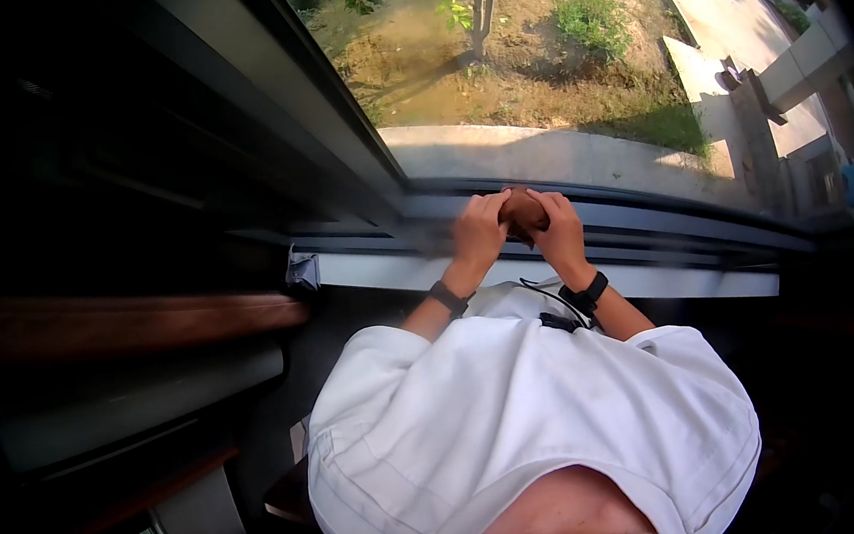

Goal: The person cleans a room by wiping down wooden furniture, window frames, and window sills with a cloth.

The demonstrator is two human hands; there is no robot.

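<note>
Fingers [490, 205] of both hands are clamped on a rounded reddish-brown object [524, 209], the left hand [477, 231] pressing its left side and the right hand [562, 226] its right. This object is held up in front of the window frame [643, 213], between the two hands; its underside is dark, and whether it is a hollow container, or has anything inside, cannot be told. Behind the hands come two black wristbands [448, 299], one on each wrist, then a thin black cord [539, 287] near the right wrist and the person's white shirt [527, 390]. A white sill [377, 272] runs beneath the frame, passing below the forearms. At its left end, well apart from the hands, sits a small grey packet [302, 270], perhaps a pouch or box, its contents hidden. Farther left, a long reddish-brown bar [141, 325] lies in shadow. Beyond the glass are a paved strip [498, 143], sunlit earth [410, 52], a slim tree [480, 12] and a green shrub [593, 28].
</note>
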